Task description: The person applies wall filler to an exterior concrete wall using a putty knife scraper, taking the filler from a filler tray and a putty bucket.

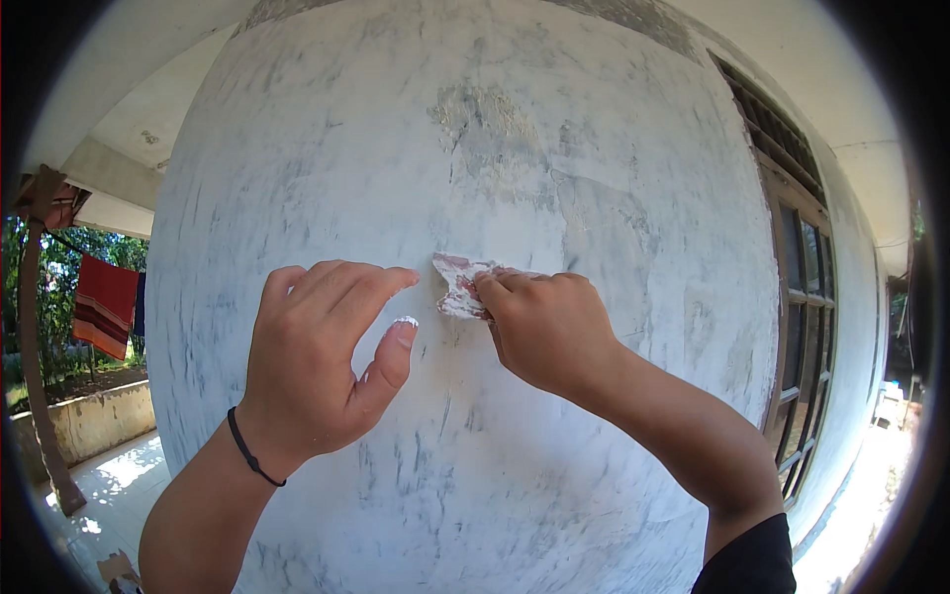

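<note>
My right hand (549, 322) is closed around a flat reddish putty scraper (458, 287) smeared thickly with white paste. The scraper is in front of the wall (475, 426), its free edge toward my left hand; whether it touches the wall I cannot tell. To its left, my left hand (327, 356) is raised with thumb and forefinger apart and nothing between them. White paste sits on the left thumb tip and a little on the forefinger. The wall is whitish with grey streaks, and a rougher grey patch (490, 129) shows above the hands.
On the right is a wooden-framed window (807, 307) with a slatted vent above it. At the left stand a brown post (45, 376) and a hanging red striped cloth (106, 302). Behind them runs a low wall (99, 421) with greenery beyond.
</note>
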`<state>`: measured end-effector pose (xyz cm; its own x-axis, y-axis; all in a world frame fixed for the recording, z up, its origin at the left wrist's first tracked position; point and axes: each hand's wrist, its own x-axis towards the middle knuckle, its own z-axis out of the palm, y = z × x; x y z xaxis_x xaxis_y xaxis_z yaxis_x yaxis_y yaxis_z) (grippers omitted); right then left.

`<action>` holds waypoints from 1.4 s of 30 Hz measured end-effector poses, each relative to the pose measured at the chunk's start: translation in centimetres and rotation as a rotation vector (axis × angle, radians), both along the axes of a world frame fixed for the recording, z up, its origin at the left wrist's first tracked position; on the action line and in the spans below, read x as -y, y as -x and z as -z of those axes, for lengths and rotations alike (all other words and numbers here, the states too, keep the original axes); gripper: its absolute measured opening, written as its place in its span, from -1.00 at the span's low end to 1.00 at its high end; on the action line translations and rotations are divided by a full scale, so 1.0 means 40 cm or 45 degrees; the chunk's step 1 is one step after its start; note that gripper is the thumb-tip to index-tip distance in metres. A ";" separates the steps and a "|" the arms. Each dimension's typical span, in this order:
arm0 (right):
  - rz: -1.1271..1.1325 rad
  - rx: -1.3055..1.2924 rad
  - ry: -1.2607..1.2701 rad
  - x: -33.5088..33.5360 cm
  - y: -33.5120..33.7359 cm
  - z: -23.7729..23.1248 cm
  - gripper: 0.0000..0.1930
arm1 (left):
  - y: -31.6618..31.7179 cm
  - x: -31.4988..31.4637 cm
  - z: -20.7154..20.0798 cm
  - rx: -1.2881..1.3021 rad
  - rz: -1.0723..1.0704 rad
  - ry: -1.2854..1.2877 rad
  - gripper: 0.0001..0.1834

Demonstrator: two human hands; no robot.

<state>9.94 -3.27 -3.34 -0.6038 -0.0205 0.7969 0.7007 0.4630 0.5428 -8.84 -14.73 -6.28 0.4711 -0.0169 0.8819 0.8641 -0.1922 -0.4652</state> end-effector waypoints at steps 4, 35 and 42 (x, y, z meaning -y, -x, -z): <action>-0.397 -0.432 0.469 0.115 -0.026 -0.159 -0.81 | -0.002 -0.002 -0.009 0.032 0.062 -0.065 -0.72; -0.466 -0.906 0.451 0.120 0.236 -0.356 -0.86 | 0.092 0.042 0.009 0.030 0.149 -0.206 -0.71; -0.253 -1.165 0.187 -0.093 -0.202 -0.394 -0.73 | 0.047 -0.004 -0.037 -0.084 0.251 -0.196 -0.74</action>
<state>18.03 0.45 12.42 0.2605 0.0825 0.9620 0.7263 0.6397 -0.2515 -10.71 -14.59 -4.78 0.5018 -0.2456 0.8294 0.7838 -0.2765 -0.5560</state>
